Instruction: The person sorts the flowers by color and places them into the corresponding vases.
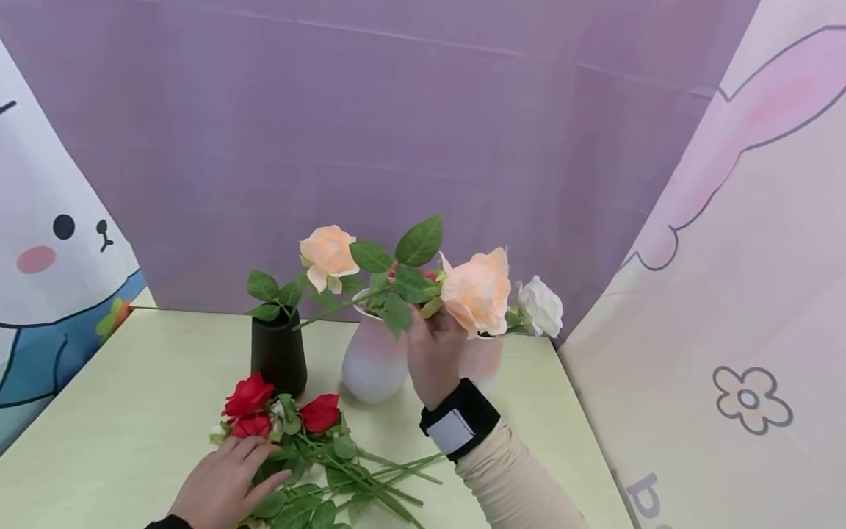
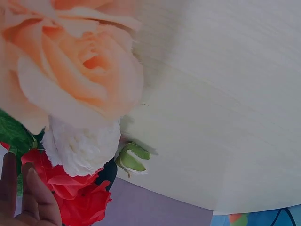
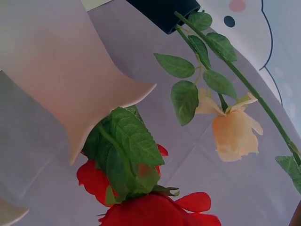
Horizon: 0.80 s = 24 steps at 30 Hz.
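Note:
My right hand pinches a peach rose just below its bloom. Its long green stem slants down leftward, with the tip at the mouth of the black vase. Another peach rose stands in that vase. Over a heap of loose flowers, my left hand rests with loosely extended fingers beside red roses. In the left wrist view, a large peach rose, a white flower and a green bud lie near that hand.
A pink-and-white vase with red roses stands at the middle back. Partly behind my right hand is another pinkish vase with a white rose. Loose stems point right across the table. A purple backdrop rises behind.

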Motion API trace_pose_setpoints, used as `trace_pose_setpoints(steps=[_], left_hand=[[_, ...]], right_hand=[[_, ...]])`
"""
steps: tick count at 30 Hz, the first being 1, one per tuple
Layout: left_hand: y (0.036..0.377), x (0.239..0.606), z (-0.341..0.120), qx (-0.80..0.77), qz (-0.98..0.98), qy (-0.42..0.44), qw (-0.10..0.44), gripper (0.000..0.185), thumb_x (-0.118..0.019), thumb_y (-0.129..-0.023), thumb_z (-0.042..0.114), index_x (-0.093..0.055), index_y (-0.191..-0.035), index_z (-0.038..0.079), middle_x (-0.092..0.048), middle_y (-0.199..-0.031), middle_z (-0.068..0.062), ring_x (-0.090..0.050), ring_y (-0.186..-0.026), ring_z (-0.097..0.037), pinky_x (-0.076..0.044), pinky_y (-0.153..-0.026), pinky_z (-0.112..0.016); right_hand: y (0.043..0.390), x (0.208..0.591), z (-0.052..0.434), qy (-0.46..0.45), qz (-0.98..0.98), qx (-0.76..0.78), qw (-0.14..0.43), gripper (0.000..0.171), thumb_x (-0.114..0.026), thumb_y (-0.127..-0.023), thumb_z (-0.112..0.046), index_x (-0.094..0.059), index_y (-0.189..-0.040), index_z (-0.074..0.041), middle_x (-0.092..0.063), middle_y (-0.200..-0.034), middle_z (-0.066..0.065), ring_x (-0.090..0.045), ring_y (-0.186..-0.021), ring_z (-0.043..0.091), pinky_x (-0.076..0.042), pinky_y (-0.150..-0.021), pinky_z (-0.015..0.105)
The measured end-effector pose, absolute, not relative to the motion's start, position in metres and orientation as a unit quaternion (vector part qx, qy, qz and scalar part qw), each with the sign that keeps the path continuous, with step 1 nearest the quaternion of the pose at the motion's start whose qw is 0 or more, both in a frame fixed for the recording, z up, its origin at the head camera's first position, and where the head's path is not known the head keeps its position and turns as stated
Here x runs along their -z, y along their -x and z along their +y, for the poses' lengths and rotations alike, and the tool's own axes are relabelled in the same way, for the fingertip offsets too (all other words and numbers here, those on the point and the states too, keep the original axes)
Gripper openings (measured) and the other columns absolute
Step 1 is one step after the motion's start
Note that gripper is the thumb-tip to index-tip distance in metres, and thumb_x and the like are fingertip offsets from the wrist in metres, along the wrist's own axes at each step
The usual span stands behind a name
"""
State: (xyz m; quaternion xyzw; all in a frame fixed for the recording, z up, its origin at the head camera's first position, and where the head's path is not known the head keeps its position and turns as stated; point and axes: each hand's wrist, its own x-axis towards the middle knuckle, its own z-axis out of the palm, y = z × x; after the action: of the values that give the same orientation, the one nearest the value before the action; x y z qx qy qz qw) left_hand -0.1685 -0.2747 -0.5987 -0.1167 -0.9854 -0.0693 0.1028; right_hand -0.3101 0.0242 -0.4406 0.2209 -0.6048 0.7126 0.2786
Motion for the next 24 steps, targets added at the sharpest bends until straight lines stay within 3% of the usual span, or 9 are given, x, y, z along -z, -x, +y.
trace_pose_setpoints(steps=[2,5,8,9,12,16,20,22,24], left_hand=[[0.181,0.638,-0.29,0.069,-0.982,0.131,0.116,0.049,-0.051,-0.086,0.076,-0.066,-0.113,0.038,-0.065,-0.108,0.013,-0.059,-0.102,-0.019,-0.053,-0.086,-0.045],[0.198,0.697,-0.31,0.052,-0.971,0.152,0.179,0.04,-0.057,-0.085,0.073,-0.062,-0.113,0.045,-0.062,-0.107,0.016,-0.055,-0.102,-0.013,-0.049,-0.088,-0.03],[0.202,0.707,-0.313,0.059,-0.969,0.163,0.173,0.039,-0.057,-0.087,0.07,-0.06,-0.117,0.045,-0.063,-0.112,0.013,-0.056,-0.106,-0.017,-0.05,-0.089,-0.033],[0.199,0.701,-0.31,0.059,-0.971,0.156,0.17,0.041,-0.056,-0.086,0.072,-0.061,-0.116,0.045,-0.063,-0.111,0.014,-0.056,-0.106,-0.016,-0.05,-0.089,-0.033],[0.18,0.64,-0.284,0.078,-0.983,0.133,0.097,0.049,-0.052,-0.087,0.073,-0.066,-0.116,0.036,-0.066,-0.114,0.007,-0.06,-0.106,-0.024,-0.053,-0.086,-0.049],[0.154,0.56,-0.249,0.072,-0.989,0.108,0.064,0.051,-0.057,-0.088,0.069,-0.072,-0.109,0.025,-0.068,-0.108,0.005,-0.062,-0.103,-0.021,-0.054,-0.09,-0.044],[0.151,0.557,-0.249,0.079,-0.987,0.118,0.079,0.054,-0.051,-0.089,0.072,-0.071,-0.108,0.026,-0.068,-0.107,0.006,-0.062,-0.103,-0.02,-0.054,-0.088,-0.042],[0.154,0.568,-0.255,0.085,-0.986,0.118,0.079,0.057,-0.047,-0.088,0.075,-0.07,-0.11,0.028,-0.067,-0.109,0.006,-0.061,-0.104,-0.02,-0.054,-0.089,-0.043],[0.156,0.574,-0.258,0.086,-0.987,0.113,0.071,0.053,-0.051,-0.088,0.073,-0.07,-0.111,0.029,-0.067,-0.11,0.006,-0.061,-0.106,-0.02,-0.054,-0.09,-0.043]], right_hand=[[0.309,0.442,0.024,-0.215,-0.616,-0.71,0.265,0.032,-0.063,-0.098,-0.015,-0.065,-0.129,-0.019,-0.068,-0.128,0.001,-0.063,-0.122,0.021,-0.054,-0.097,0.035],[0.307,0.437,0.026,-0.221,-0.613,-0.707,0.275,0.03,-0.061,-0.098,-0.014,-0.066,-0.128,-0.018,-0.068,-0.126,0.002,-0.064,-0.12,0.022,-0.055,-0.096,0.035],[0.304,0.424,0.028,-0.244,-0.585,-0.711,0.304,0.03,-0.06,-0.098,-0.009,-0.066,-0.126,-0.013,-0.068,-0.126,0.008,-0.064,-0.12,0.027,-0.055,-0.097,0.04],[0.304,0.419,0.028,-0.257,-0.576,-0.712,0.308,0.03,-0.059,-0.098,-0.008,-0.066,-0.127,-0.011,-0.067,-0.127,0.01,-0.064,-0.121,0.03,-0.055,-0.097,0.041],[0.302,0.41,0.024,-0.275,-0.581,-0.707,0.294,0.032,-0.056,-0.099,-0.007,-0.064,-0.13,-0.01,-0.066,-0.128,0.009,-0.063,-0.121,0.029,-0.054,-0.098,0.041],[0.292,0.398,0.011,-0.256,-0.65,-0.651,0.297,0.029,-0.055,-0.097,-0.005,-0.063,-0.124,-0.006,-0.068,-0.119,0.009,-0.066,-0.109,0.02,-0.055,-0.093,0.033],[0.272,0.384,-0.001,-0.227,-0.675,-0.649,0.268,0.028,-0.06,-0.092,-0.004,-0.06,-0.121,-0.003,-0.065,-0.113,0.014,-0.063,-0.103,0.024,-0.053,-0.093,0.038],[0.293,0.412,-0.006,-0.222,-0.681,-0.654,0.244,0.033,-0.064,-0.092,-0.01,-0.06,-0.124,-0.011,-0.065,-0.116,0.008,-0.062,-0.105,0.02,-0.052,-0.094,0.037],[0.312,0.434,-0.013,-0.219,-0.681,-0.659,0.231,0.037,-0.067,-0.09,-0.015,-0.058,-0.126,-0.012,-0.064,-0.116,0.005,-0.062,-0.104,0.018,-0.052,-0.092,0.034]])
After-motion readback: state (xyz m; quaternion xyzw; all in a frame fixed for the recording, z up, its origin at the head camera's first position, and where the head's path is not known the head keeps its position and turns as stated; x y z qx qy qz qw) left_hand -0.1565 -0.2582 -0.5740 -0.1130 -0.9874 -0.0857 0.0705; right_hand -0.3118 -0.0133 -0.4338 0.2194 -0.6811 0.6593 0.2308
